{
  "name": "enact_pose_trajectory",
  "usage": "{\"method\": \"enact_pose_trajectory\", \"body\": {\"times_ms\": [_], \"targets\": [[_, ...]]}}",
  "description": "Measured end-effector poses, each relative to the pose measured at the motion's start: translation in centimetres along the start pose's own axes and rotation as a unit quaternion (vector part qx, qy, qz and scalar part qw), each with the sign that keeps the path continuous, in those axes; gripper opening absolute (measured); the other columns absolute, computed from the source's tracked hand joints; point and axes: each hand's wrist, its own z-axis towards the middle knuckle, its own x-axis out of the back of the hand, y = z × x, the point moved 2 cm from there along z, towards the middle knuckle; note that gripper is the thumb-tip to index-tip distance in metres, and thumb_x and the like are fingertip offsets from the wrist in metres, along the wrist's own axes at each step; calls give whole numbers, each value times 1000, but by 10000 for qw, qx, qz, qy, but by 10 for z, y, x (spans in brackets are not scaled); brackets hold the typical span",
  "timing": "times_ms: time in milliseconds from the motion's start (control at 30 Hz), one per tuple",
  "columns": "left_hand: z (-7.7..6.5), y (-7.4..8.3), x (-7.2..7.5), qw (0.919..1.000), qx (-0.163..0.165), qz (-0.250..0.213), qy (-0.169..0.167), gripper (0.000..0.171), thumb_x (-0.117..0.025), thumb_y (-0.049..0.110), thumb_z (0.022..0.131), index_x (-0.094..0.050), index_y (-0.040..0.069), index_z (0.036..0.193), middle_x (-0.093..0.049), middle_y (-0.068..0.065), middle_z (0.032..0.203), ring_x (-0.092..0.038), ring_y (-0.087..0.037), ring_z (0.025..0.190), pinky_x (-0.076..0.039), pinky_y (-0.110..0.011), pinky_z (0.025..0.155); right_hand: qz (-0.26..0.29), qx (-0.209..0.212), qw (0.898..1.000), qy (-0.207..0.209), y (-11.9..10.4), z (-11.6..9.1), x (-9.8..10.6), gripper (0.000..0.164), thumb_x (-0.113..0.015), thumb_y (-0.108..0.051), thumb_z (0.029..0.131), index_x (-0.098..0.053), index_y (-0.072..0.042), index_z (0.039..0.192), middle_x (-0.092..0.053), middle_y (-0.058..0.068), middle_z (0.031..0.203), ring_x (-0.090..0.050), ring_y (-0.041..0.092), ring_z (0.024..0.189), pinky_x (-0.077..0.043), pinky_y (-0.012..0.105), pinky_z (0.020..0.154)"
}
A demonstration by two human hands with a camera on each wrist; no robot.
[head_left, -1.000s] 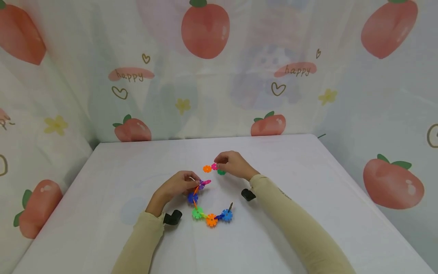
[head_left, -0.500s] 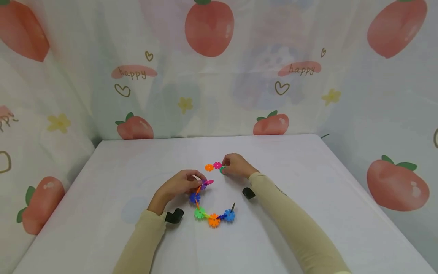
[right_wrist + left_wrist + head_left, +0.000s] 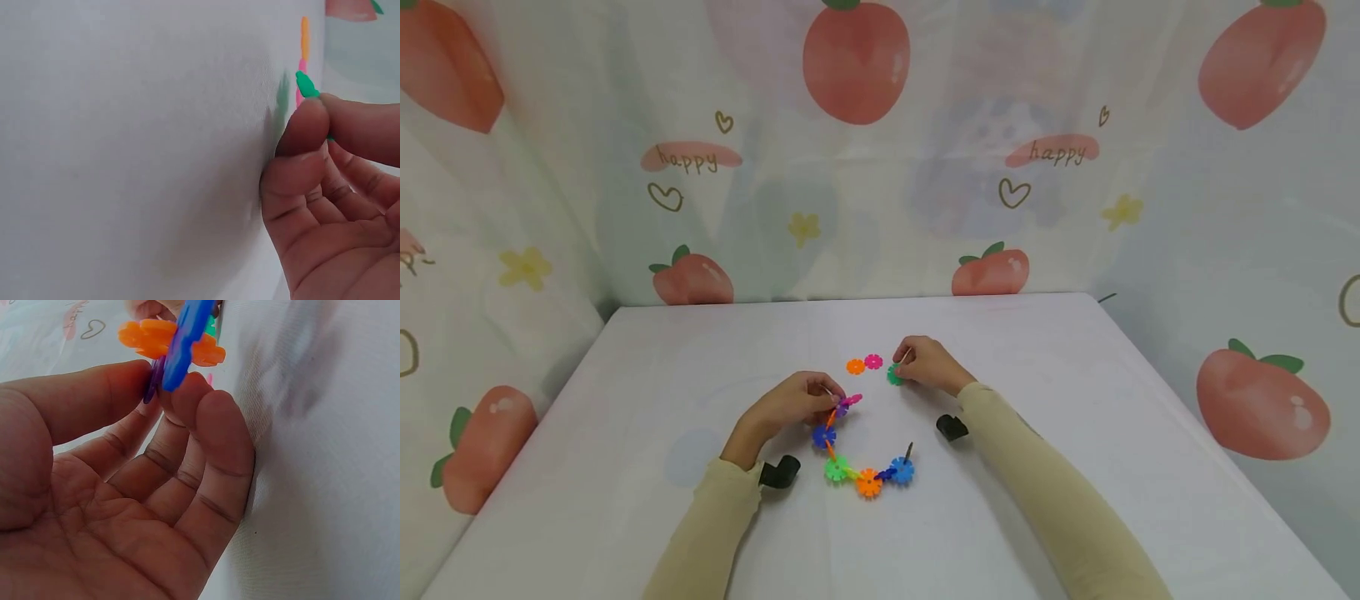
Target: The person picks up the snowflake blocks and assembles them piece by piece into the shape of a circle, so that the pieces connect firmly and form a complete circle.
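Observation:
My left hand [image 3: 792,402] pinches a purple notched disc [image 3: 151,384] between thumb and fingertips. That disc belongs to a curved chain of interlocked flower-shaped discs, with an orange disc [image 3: 147,339] and a blue disc [image 3: 187,344] close by in the left wrist view. A pink disc [image 3: 853,400] sticks out at the held end. The chain curls round past a light green disc [image 3: 837,469] to a blue disc [image 3: 902,471] with a dark piece standing on it. Farther back, my right hand [image 3: 931,365] pinches a green disc [image 3: 306,84] by its edge, its lower part hidden by fingers.
A loose orange disc [image 3: 855,367] and a loose pink disc [image 3: 873,362] lie side by side on the white table [image 3: 1037,350], left of my right hand. Black wrist mounts [image 3: 781,472] hang at both sleeves. A printed curtain stands behind the table.
My right hand has moved slightly right from beside the pink disc and picked up the green disc, which now shows tilted in its fingers. My left hand stays on the chain.

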Motion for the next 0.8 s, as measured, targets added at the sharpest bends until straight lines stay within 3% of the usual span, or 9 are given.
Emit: {"method": "enact_pose_trajectory", "body": {"times_ms": [133, 333, 600, 800], "targets": [[0, 1, -1, 10000, 11, 22, -16, 15, -67, 14, 106, -72, 3, 116, -71, -8, 98, -62, -22, 84, -56, -29, 76, 766, 9, 9970, -143, -2, -11, -2, 14, -72, -5, 101, -70, 2, 113, -68, 11, 92, -68, 21, 72, -57, 27, 73], [1, -1, -2, 10000, -33, 8, -40, 15, -67, 14, 106, -71, 3, 115, -71, -8, 96, -61, -22, 82, -54, -29, 74, 1628, 169, 9856, -436, -11, -23, -11, 12, -72, -4, 100, -71, 3, 110, -71, 12, 90, -72, 22, 74, -62, 31, 76], [1, 1, -2, 10000, -32, 40, -49, 16, -66, 14, 106, -71, 2, 116, -71, -8, 97, -61, -22, 83, -54, -29, 74, 2030, 449, 9754, -732, -22, -32, -22, 14, -73, -5, 99, -71, 3, 110, -72, 13, 92, -73, 26, 76, -63, 35, 79], [0, 1, -2, 9999, -30, 99, -84, 18, -66, 14, 107, -70, 0, 118, -71, -8, 98, -61, -21, 82, -55, -29, 75, 2065, 468, 9744, -761, -26, -37, -25, 13, -72, -4, 99, -70, 3, 109, -71, 14, 92, -73, 26, 75, -64, 36, 79]]}}
